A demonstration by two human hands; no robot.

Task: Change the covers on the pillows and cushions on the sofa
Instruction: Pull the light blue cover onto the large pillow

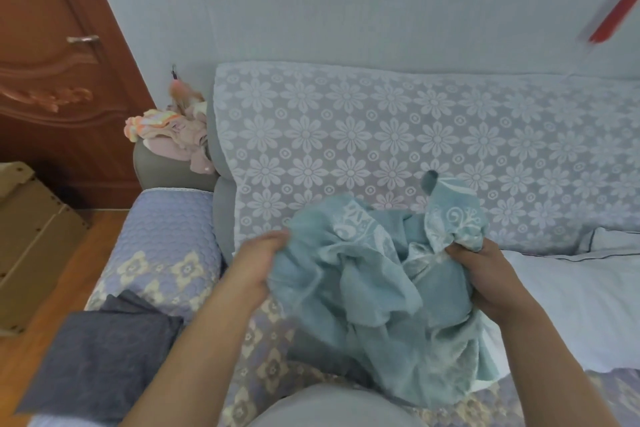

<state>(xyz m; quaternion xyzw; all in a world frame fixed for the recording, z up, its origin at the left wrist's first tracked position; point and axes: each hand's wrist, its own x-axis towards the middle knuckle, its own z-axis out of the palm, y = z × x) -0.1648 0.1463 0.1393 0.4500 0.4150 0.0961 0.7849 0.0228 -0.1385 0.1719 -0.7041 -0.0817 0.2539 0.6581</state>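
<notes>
I hold the teal cover (374,274) bunched above the sofa (166,239) seat, my left hand (258,265) and right hand (485,274) gripping opposite edges, the white pillow (568,302) nearer my right.

The sofa (166,236), under a lilac quilted cover, carries a folded dark grey cloth (100,350) and a white pillow (571,305).

I note a teal cover (374,274) with pale scrollwork; sofa back throw (381,135) grey-lilac with white daisies; seat cover (166,239) lavender, cream flowers; folded cloth (100,354) dark slate.
</notes>
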